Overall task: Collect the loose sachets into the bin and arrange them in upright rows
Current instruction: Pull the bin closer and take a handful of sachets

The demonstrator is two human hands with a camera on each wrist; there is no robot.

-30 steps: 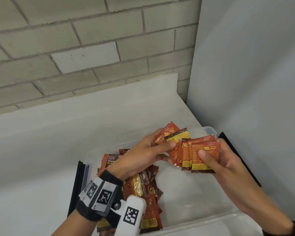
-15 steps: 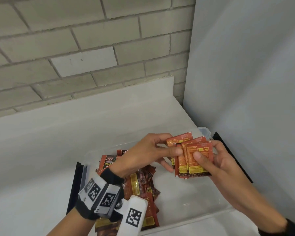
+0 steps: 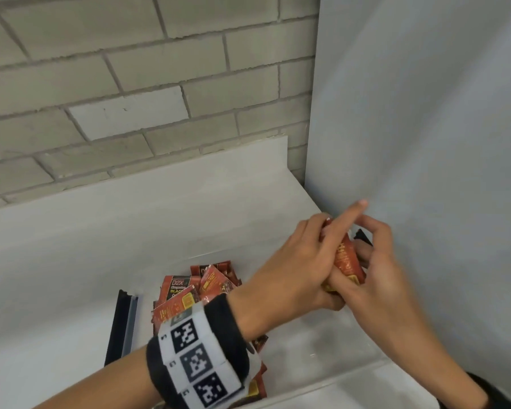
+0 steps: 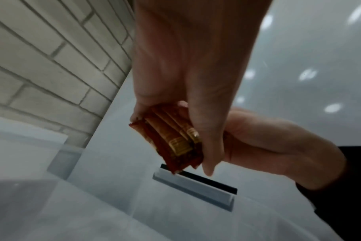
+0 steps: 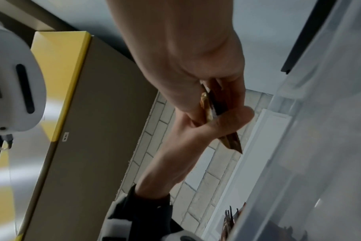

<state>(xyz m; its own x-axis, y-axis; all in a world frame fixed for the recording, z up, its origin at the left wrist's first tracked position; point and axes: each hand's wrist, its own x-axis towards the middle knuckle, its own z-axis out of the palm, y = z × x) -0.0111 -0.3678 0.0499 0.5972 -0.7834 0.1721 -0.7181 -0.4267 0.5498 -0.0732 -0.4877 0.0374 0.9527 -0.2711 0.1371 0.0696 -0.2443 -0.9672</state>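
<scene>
A stack of red and yellow sachets is squeezed edge-on between both hands above the right end of the clear plastic bin. My left hand wraps the stack from the left, one finger pointing up. My right hand grips it from the right. The left wrist view shows the sachets pinched between thumb and fingers. In the right wrist view the sachets show as thin edges. A loose pile of sachets lies at the bin's left end, partly hidden by my left wrist.
The bin sits on a white counter in a corner, with a brick wall behind and a grey panel close on the right. Black lid latches flank the bin. The bin's right half holds nothing.
The fanned sachets have been squared into a tight edge-on stack. Both hands moved right toward the bin's far right corner, closing together around the stack.
</scene>
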